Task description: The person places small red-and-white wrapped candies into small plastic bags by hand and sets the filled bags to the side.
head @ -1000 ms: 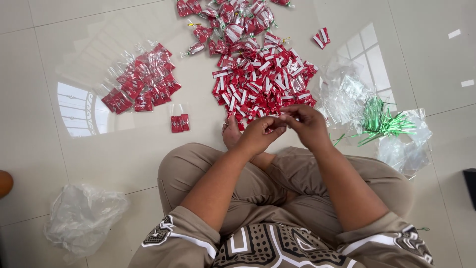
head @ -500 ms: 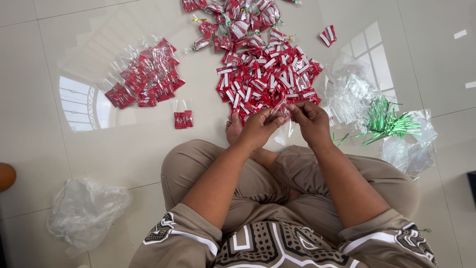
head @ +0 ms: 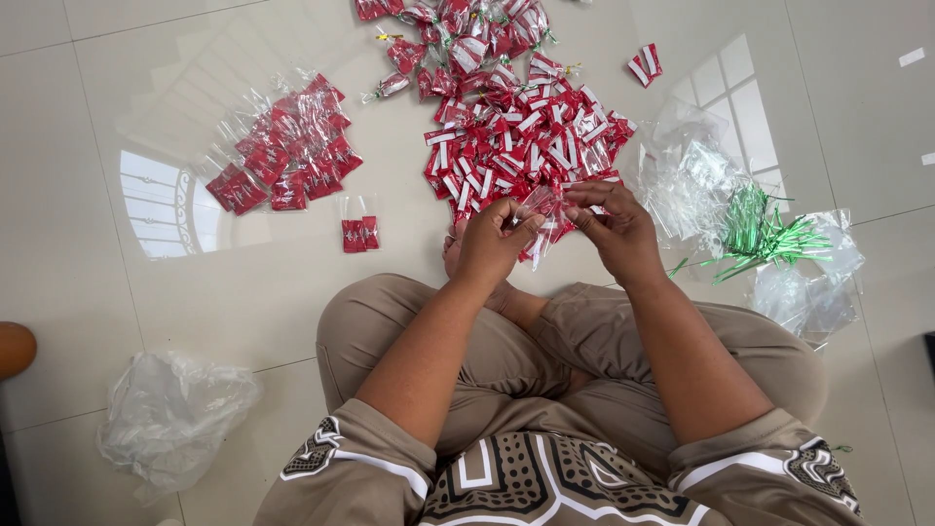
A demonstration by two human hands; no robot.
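My left hand (head: 494,241) and my right hand (head: 614,225) meet above my crossed legs, both pinching a small clear plastic bag (head: 545,216) with red and white sweets inside. Just beyond the hands lies a big pile of red and white wrapped sweets (head: 521,146) on the white tiled floor. One small filled bag (head: 356,232) lies alone to the left of my hands.
A heap of filled clear bags (head: 287,156) lies at the far left. Green twist ties (head: 760,234) and empty clear bags (head: 687,175) sit to the right. A crumpled plastic bag (head: 170,414) is near my left knee. A brown rounded object (head: 15,349) shows at the left edge.
My hands stayed together on the small bag, working it with small finger movements; the view shifted slightly. Nothing on the floor moved.
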